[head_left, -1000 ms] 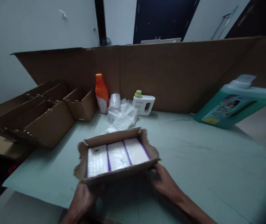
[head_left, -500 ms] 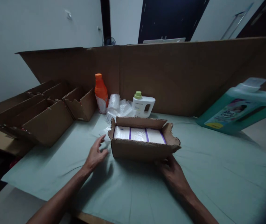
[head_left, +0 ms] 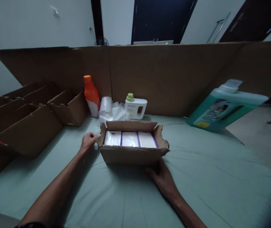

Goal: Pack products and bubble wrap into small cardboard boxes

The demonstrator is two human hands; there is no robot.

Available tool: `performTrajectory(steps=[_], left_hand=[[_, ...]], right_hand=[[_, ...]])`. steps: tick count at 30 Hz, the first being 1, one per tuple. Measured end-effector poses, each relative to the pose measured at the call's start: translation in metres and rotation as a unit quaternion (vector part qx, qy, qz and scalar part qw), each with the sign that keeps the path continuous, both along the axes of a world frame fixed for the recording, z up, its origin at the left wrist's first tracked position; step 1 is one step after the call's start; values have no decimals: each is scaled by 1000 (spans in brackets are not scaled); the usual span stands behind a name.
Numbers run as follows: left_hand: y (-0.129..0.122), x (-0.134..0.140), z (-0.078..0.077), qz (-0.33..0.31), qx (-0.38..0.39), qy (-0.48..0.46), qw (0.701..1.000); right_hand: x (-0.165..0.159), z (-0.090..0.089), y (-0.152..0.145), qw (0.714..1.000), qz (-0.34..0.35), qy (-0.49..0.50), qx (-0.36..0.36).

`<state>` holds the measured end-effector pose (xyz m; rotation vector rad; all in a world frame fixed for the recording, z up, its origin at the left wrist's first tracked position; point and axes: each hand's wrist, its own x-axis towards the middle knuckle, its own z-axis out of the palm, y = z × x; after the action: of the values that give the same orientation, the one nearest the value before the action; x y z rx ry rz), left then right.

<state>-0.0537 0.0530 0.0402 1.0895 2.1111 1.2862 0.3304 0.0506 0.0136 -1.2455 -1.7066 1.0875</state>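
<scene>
In the middle of the table stands an open cardboard box (head_left: 128, 155) with torn edges. Inside it, three white plastic-wrapped packs (head_left: 130, 139) with purple edges sit side by side. My right hand (head_left: 162, 177) is at the box's lower right front corner, its fingertips partly hidden against the box and the thumb bent below it. Beyond the box's left end, my left hand (head_left: 88, 141) has curled fingers closed on the near edge of clear bubble wrap (head_left: 114, 112), which lies crumpled behind the box.
An orange bottle (head_left: 92, 96) and a white jug with a green cap (head_left: 135, 107) stand behind. Several cardboard boxes (head_left: 33, 131) fill the left side. A large teal liquid jug (head_left: 221, 110) leans at the right. A cardboard panel (head_left: 173, 79) walls the back.
My left hand has gone from open and spread to curled at the bubble wrap's edge. My right hand stays at the box's corner. The whole view has shifted right.
</scene>
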Motion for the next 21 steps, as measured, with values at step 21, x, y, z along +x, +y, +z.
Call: performTrajectory(steps=[21], left_hand=[[-41, 67, 21, -179, 94, -388, 899]], right_hand=[[-18, 38, 91, 985, 159, -67, -1]])
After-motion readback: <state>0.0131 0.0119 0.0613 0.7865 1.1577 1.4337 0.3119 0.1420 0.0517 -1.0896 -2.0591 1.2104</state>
